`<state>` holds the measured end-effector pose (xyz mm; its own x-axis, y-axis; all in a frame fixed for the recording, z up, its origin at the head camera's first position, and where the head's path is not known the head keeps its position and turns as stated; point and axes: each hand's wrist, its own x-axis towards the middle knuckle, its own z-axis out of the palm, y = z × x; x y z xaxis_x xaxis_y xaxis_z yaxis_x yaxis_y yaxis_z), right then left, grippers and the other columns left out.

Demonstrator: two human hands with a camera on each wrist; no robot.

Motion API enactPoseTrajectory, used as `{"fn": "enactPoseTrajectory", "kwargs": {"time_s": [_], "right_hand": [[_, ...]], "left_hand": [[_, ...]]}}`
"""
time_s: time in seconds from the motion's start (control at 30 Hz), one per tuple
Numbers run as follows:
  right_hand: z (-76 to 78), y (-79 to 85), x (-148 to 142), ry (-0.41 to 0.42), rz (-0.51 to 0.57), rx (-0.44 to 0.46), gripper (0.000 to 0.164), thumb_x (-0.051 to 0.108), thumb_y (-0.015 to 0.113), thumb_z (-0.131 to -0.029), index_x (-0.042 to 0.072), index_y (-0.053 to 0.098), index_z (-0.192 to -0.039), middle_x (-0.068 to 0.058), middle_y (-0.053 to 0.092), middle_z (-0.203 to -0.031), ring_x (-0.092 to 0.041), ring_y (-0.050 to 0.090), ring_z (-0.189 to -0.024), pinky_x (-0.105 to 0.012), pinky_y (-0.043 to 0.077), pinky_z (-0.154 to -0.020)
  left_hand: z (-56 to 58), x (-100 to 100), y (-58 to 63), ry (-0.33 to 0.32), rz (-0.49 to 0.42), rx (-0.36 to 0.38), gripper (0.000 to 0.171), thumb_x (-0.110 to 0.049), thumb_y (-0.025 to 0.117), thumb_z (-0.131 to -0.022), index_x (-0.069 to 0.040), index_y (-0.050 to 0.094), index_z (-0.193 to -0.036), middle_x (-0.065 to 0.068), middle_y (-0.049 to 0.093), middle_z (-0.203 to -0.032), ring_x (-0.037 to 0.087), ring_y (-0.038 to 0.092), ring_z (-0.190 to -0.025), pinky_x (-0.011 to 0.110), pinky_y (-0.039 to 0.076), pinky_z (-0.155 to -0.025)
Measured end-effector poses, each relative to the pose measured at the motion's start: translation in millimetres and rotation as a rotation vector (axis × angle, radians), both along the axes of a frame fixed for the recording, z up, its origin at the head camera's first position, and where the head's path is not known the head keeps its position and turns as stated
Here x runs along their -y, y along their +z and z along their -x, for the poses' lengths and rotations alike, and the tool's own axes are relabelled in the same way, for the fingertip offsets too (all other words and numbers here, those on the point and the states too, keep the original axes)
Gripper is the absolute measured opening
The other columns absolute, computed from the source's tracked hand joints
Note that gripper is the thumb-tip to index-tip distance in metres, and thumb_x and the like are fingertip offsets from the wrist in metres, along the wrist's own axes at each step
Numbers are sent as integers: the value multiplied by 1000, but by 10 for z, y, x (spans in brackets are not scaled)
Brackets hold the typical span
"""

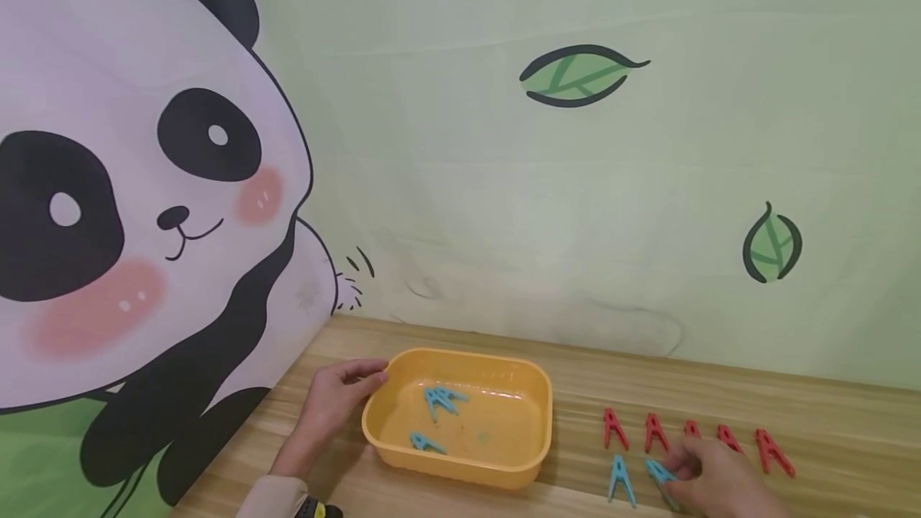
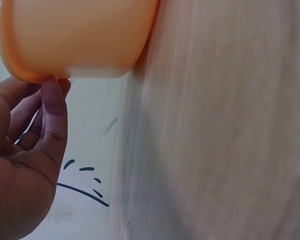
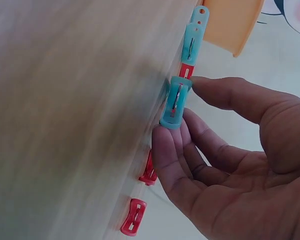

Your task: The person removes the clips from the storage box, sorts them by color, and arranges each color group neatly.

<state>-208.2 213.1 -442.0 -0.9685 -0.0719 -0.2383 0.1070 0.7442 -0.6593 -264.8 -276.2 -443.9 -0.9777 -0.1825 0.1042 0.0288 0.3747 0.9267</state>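
Note:
My left hand (image 1: 338, 402) holds the left rim of an orange-yellow plastic basin (image 1: 460, 466), thumb and fingertips meeting at the edge in the left wrist view. Inside the basin lie light-blue clothespins, an overlapping cluster (image 1: 440, 400) toward the back and a single one (image 1: 427, 444) near the front. To the right, my right hand (image 1: 719, 480) pinches a blue clothespin (image 3: 175, 102) between thumb and fingers, close over the table. Another blue clothespin (image 1: 620, 481) stands left of it. Behind them runs a row of several red clothespins (image 1: 614, 429), partly hidden by the right hand.
The wood-grain table (image 1: 576, 406) meets a pale green wall covering (image 1: 460, 206) with printed leaves at the back. A large printed panda (image 1: 201, 262) borders the table on the left. The rightmost red clothespin (image 1: 774, 452) is beyond the right hand.

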Motion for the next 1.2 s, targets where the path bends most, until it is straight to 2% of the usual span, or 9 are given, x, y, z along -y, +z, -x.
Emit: {"fn": "enactPoseTrajectory", "kwargs": {"time_s": [0.2, 0.6, 1.0, 1.2], "right_hand": [[13, -54, -62, 2, 22, -4, 18, 3, 85, -87, 3, 71, -98, -3, 63, -87, -20, 59, -83, -37, 52, -73], [16, -51, -106, -26, 75, 97, 27, 18, 88, -89, 2, 70, -101, -3, 64, -91, -23, 55, -83, -36, 51, -71], [37, -86, -130, -28, 119, 106, 22, 14, 81, -95, -1, 70, -105, -5, 65, -90, -22, 59, -80, -38, 56, -72], [11, -60, -112, -29, 134, 105, 19, 10, 78, -96, -3, 69, -106, -6, 65, -90, -22, 60, -80, -38, 58, -72]], "left_hand": [[-2, -2, 2, 2, -6, -1, 24, -14, 78, -99, -2, 79, -120, 13, 77, -118, 21, 72, -104, 25, 60, -83], [0, -7, 13, 8, 20, 2, 25, -16, 78, -99, -2, 79, -119, 13, 77, -119, 25, 71, -109, 27, 61, -86], [9, -8, 7, 20, 24, 12, 24, -15, 79, -98, -3, 79, -119, 12, 77, -119, 23, 71, -108, 27, 61, -86], [10, -3, -1, 13, 16, -3, 24, -14, 79, -98, -2, 79, -119, 12, 78, -117, 22, 71, -107, 24, 60, -83]]}}
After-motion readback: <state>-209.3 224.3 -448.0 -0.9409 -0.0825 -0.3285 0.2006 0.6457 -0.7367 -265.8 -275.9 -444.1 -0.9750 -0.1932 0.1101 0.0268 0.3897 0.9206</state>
